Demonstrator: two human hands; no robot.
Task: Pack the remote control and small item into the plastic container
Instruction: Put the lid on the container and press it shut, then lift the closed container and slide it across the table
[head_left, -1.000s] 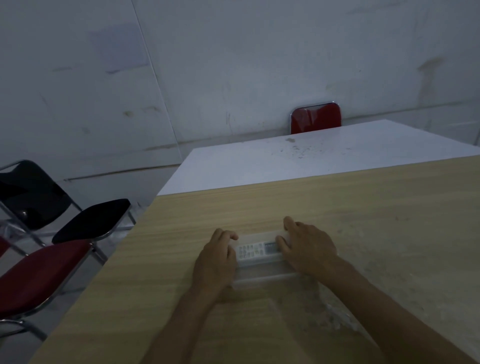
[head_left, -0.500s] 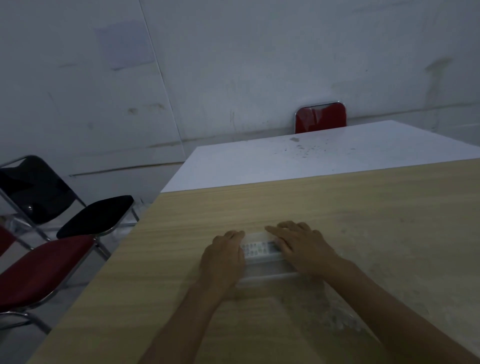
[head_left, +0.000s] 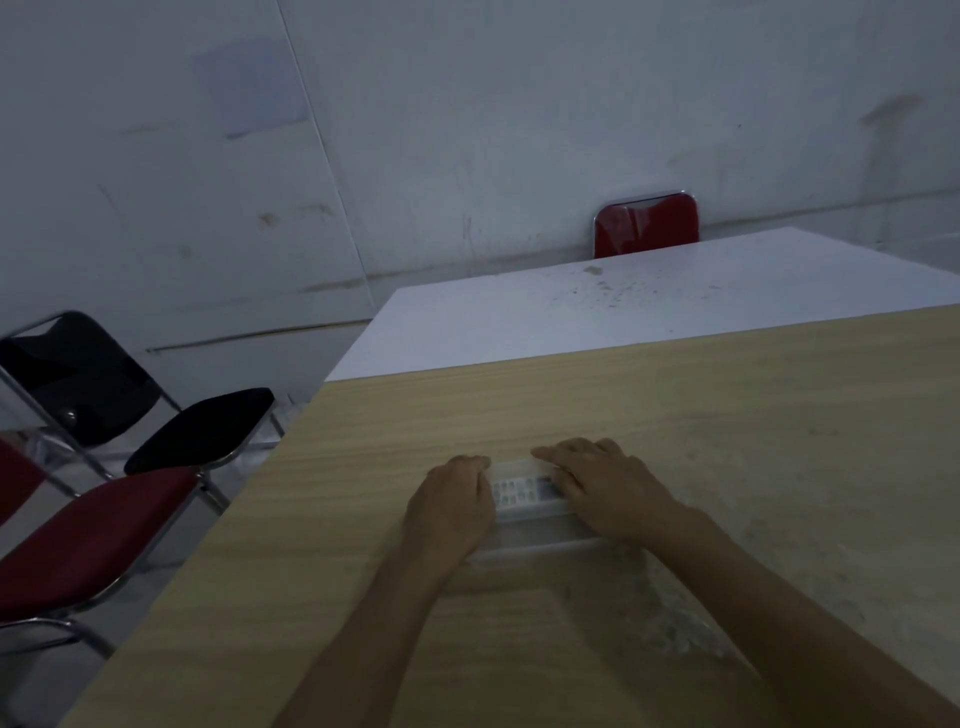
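A clear plastic container (head_left: 535, 535) lies on the wooden table (head_left: 727, 441) in front of me. Inside it, at its far side, a white remote control (head_left: 519, 491) with rows of small buttons shows through the plastic. My left hand (head_left: 451, 512) rests on the container's left end, fingers curled over its far edge. My right hand (head_left: 605, 486) lies flat on the right end, fingers stretched leftward across the far edge and over part of the remote. I cannot make out the small item.
A white table (head_left: 649, 301) adjoins the wooden one at the back, with a red chair (head_left: 647, 223) behind it. A black chair (head_left: 130, 410) and a red chair (head_left: 98, 535) stand to the left. Crumpled clear plastic (head_left: 680, 623) lies near my right forearm.
Both hands have closed in over the container. My right fingers have spread further left along its far edge, covering more of the remote. The container stays in place.
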